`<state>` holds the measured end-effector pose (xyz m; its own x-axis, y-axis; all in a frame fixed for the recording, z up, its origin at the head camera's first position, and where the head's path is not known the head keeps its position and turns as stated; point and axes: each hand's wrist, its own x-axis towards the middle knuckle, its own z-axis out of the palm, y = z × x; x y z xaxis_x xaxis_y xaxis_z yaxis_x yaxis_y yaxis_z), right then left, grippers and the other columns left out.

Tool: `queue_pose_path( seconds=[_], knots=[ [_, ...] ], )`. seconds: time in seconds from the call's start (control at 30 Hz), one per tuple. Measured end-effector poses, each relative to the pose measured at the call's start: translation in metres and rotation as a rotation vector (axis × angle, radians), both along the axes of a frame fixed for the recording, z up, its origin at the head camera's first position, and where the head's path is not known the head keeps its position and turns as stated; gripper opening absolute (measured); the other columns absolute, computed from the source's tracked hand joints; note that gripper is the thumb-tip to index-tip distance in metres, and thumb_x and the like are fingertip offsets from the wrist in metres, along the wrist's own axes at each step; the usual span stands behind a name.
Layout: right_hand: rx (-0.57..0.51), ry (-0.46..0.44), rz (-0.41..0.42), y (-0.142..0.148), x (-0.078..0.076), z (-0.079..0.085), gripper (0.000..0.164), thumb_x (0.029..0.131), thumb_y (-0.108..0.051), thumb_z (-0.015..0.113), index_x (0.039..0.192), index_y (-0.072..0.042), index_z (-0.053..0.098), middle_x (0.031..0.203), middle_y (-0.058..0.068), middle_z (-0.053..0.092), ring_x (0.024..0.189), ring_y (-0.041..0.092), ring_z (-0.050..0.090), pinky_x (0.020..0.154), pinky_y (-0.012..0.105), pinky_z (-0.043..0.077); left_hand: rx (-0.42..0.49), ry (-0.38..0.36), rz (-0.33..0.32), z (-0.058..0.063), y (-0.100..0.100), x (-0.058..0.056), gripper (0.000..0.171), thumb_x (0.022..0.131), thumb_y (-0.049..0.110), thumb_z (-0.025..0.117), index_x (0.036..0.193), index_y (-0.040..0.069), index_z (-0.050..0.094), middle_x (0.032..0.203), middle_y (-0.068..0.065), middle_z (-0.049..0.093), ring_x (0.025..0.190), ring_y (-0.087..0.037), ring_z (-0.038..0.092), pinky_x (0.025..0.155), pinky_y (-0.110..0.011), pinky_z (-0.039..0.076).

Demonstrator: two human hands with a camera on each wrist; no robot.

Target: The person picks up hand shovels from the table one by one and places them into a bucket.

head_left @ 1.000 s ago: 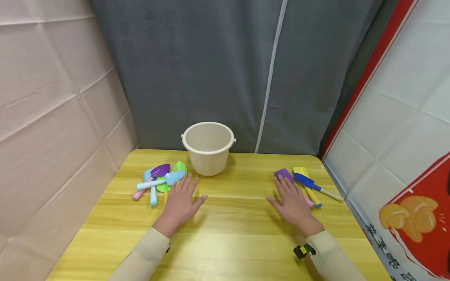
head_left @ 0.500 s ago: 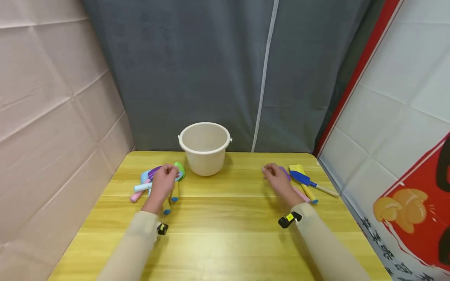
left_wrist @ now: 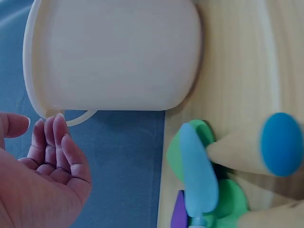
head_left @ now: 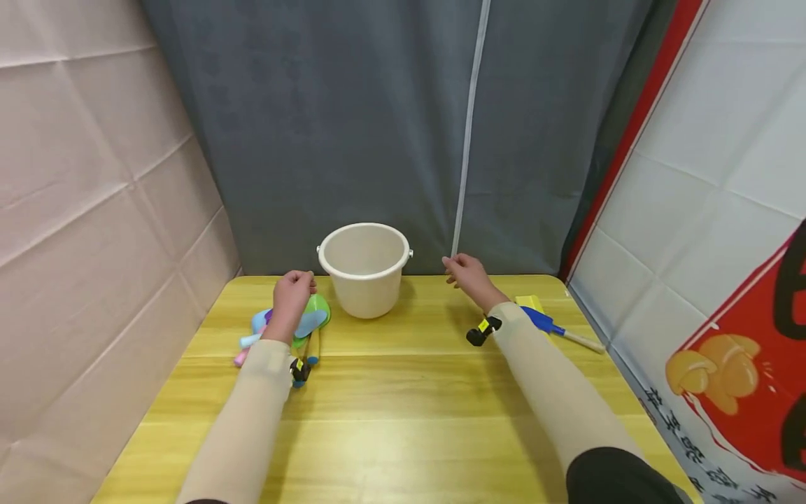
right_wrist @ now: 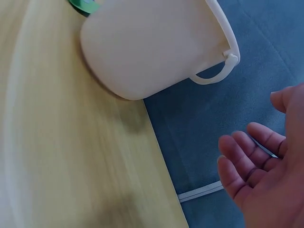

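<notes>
A cream bucket (head_left: 366, 297) stands upright near the table's back edge. Its handle (right_wrist: 209, 81) hangs down behind it in the right wrist view. Just left of the bucket is my left hand (head_left: 292, 297), raised over a pile of toy garden tools; its loosely bent fingers hold nothing. In the left wrist view those fingertips are close to the bucket's rim (left_wrist: 29, 61); whether they touch it I cannot tell. My right hand (head_left: 469, 278) hovers right of the bucket, apart from it, fingers slightly bent around nothing. Under the left hand lie a light blue trowel (head_left: 311, 323) and a green tool (head_left: 319, 305).
On the right of the table (head_left: 403, 420) lie a blue trowel (head_left: 537, 318) with a pale handle and a yellow tool (head_left: 530, 302), partly behind the right sleeve. A grey curtain (head_left: 352, 126) hangs behind the table. Pale sheets (head_left: 94, 245) flank the left side.
Both hands have lifted off the tool piles, where they were spread flat, and moved forward toward the bucket. The right hand has also moved left. Fingers of both hands have bent.
</notes>
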<state>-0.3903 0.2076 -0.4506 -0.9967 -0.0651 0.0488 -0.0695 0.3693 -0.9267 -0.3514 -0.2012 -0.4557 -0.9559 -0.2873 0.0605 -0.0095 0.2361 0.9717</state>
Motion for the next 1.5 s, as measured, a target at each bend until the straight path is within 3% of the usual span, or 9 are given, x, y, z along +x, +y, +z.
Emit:
queue_pose_path(
  seconds=[0.23,0.4,0.5,0.6,0.73,0.97,1.23,1.33,1.5],
  knots=[
    [-0.044,-0.050,-0.006,-0.020,-0.027,0.014,0.052,0.114,-0.047,0.058,0.130,0.003,0.062,0.139,0.031,0.063,0.120,0.044,0.066,0.101,0.048,0.056,0.003,0.008,0.009,0.017,-0.001,-0.020,0.039,0.111,0.030,0.055,0.122,-0.005,0.068,0.119,-0.018,0.070,0.109,-0.031,0.071,0.107,-0.044,0.052],
    [-0.058,-0.062,-0.034,-0.031,-0.043,0.024,0.047,0.114,-0.043,0.059,0.125,0.002,0.064,0.132,0.027,0.066,0.110,0.037,0.066,0.108,0.056,0.055,0.033,-0.042,-0.006,0.023,0.003,-0.032,0.043,0.112,0.031,0.053,0.131,-0.005,0.065,0.127,-0.018,0.067,0.118,-0.033,0.068,0.111,-0.045,0.051],
    [-0.066,-0.073,-0.044,-0.035,-0.049,0.027,0.041,0.114,-0.042,0.060,0.120,-0.002,0.065,0.124,0.022,0.068,0.113,0.041,0.067,0.103,0.055,0.056,0.034,-0.053,0.001,0.024,0.005,-0.035,0.040,0.112,0.032,0.052,0.127,-0.002,0.066,0.126,-0.018,0.068,0.118,-0.033,0.068,0.112,-0.046,0.051],
    [-0.081,-0.083,-0.054,-0.041,-0.055,0.027,0.039,0.113,-0.042,0.062,0.117,-0.003,0.066,0.123,0.022,0.069,0.107,0.036,0.068,0.103,0.054,0.057,0.030,-0.064,0.006,0.025,0.006,-0.037,0.038,0.112,0.032,0.051,0.123,0.000,0.067,0.124,-0.015,0.068,0.118,-0.032,0.068,0.112,-0.046,0.051],
    [-0.109,-0.092,-0.059,-0.055,-0.058,0.030,0.041,0.113,-0.039,0.064,0.124,0.000,0.068,0.128,0.025,0.069,0.100,0.029,0.065,0.112,0.058,0.053,0.045,-0.095,0.008,0.028,0.009,-0.039,0.039,0.111,0.035,0.052,0.122,0.001,0.067,0.122,-0.013,0.069,0.114,-0.028,0.068,0.108,-0.042,0.051],
    [-0.127,-0.100,-0.060,-0.077,-0.060,0.034,0.043,0.111,-0.037,0.068,0.130,0.002,0.070,0.114,0.017,0.068,0.117,0.043,0.067,0.110,0.055,0.055,0.110,-0.109,-0.018,0.032,0.015,-0.040,0.034,0.111,0.034,0.056,0.118,0.002,0.066,0.114,-0.011,0.066,0.103,-0.022,0.064,0.107,-0.044,0.053],
    [-0.147,-0.117,-0.087,-0.084,-0.058,0.031,0.041,0.110,-0.035,0.069,0.132,0.001,0.072,0.111,0.014,0.066,0.120,0.043,0.066,0.110,0.052,0.056,0.154,-0.097,-0.042,0.032,0.021,-0.040,0.027,0.110,0.027,0.059,0.116,0.002,0.065,0.101,-0.009,0.065,0.092,-0.020,0.064,0.083,-0.027,0.057],
    [-0.191,-0.125,-0.088,-0.086,-0.057,0.030,0.040,0.111,-0.031,0.069,0.134,0.002,0.072,0.112,0.013,0.067,0.110,0.036,0.070,0.107,0.048,0.058,0.187,-0.086,-0.052,0.032,0.024,-0.041,0.025,0.110,0.024,0.059,0.118,0.001,0.063,0.100,-0.010,0.065,0.088,-0.019,0.065,0.084,-0.027,0.060],
    [-0.285,-0.138,-0.079,-0.084,-0.051,0.030,0.039,0.112,-0.024,0.068,0.136,0.006,0.069,0.112,0.013,0.067,0.084,0.016,0.068,0.091,0.031,0.063,0.234,-0.071,-0.047,0.032,0.029,-0.042,0.020,0.111,0.022,0.059,0.116,0.003,0.061,0.099,-0.010,0.064,0.082,-0.015,0.065,0.089,-0.029,0.062]
  ],
)
